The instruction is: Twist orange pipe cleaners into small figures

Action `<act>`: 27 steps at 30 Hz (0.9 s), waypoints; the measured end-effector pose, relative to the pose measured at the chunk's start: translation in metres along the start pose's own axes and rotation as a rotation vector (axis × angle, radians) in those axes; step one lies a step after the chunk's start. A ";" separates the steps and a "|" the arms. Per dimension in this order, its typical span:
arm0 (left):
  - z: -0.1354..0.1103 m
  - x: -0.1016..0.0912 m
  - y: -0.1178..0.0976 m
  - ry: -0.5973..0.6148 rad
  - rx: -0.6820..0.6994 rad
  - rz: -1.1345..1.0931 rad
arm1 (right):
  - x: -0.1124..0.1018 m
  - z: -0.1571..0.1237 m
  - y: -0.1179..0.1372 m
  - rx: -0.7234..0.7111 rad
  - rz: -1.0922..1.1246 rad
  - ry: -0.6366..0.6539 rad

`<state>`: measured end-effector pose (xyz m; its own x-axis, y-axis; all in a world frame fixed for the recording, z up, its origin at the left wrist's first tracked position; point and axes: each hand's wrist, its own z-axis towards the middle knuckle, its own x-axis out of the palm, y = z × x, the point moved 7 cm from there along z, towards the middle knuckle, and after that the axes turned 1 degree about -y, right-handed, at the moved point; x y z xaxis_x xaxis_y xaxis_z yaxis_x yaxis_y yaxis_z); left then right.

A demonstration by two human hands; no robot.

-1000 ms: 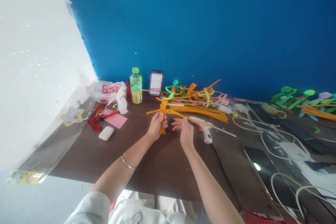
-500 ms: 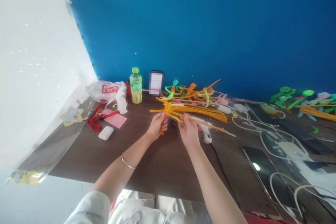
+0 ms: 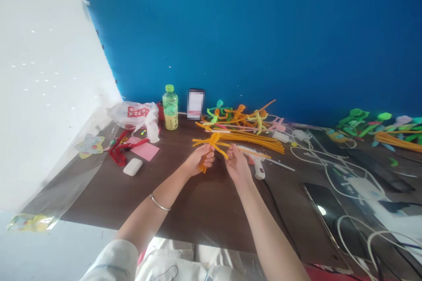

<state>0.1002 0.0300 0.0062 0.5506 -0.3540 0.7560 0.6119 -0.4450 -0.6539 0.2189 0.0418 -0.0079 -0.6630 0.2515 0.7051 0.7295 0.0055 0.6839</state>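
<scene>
An orange pipe-cleaner figure [image 3: 215,138] with a coiled round head is pinched in my left hand [image 3: 199,160], its stems poking out above and below the fingers. My right hand [image 3: 236,162] is closed on a long orange pipe cleaner [image 3: 257,153] that stretches off to the right. Whether that strand joins the figure is hard to see. Just behind both hands lies a bundle of orange pipe cleaners [image 3: 260,142]. A white glue gun [image 3: 259,167] rests on the table right of my right hand, partly hidden by it.
Finished pipe-cleaner figures [image 3: 240,114] lie along the blue wall, near a propped phone [image 3: 195,104] and a green-capped bottle [image 3: 170,109]. At left are a plastic bag [image 3: 135,114], pink paper [image 3: 147,151] and a white case [image 3: 132,167]. White cables [image 3: 329,162] and a phone [image 3: 332,215] occupy the right.
The figure has turned and risen slightly, so its round head now shows above my left fingers. The strand in my right hand has shifted left, its far end nearer.
</scene>
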 end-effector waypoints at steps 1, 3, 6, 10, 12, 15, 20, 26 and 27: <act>0.000 0.001 0.001 0.008 -0.011 -0.005 | 0.000 0.000 0.000 0.004 0.001 0.003; 0.000 0.001 0.002 0.012 -0.023 -0.004 | 0.002 0.000 -0.001 0.015 -0.010 0.025; 0.000 -0.001 0.002 -0.022 0.001 0.014 | 0.008 -0.002 -0.001 -0.002 -0.090 0.086; 0.000 0.000 0.002 -0.058 0.036 0.057 | 0.021 -0.011 0.002 -0.089 -0.214 0.191; -0.001 0.002 0.003 -0.053 0.043 0.080 | 0.027 -0.015 0.003 -0.122 -0.264 0.237; -0.002 0.004 0.002 -0.047 0.075 0.106 | 0.032 -0.019 0.003 -0.141 -0.310 0.284; -0.002 0.006 -0.001 -0.037 0.121 0.145 | 0.028 -0.017 0.004 -0.161 -0.344 0.222; 0.001 0.001 0.003 -0.077 0.086 0.133 | 0.024 -0.014 0.005 -0.221 -0.382 0.200; 0.001 0.001 0.004 -0.081 0.082 0.138 | 0.024 -0.014 0.005 -0.229 -0.384 0.199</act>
<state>0.1039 0.0290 0.0040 0.6741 -0.3385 0.6565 0.5698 -0.3273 -0.7538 0.2044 0.0344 0.0148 -0.9126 0.0827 0.4003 0.3848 -0.1567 0.9096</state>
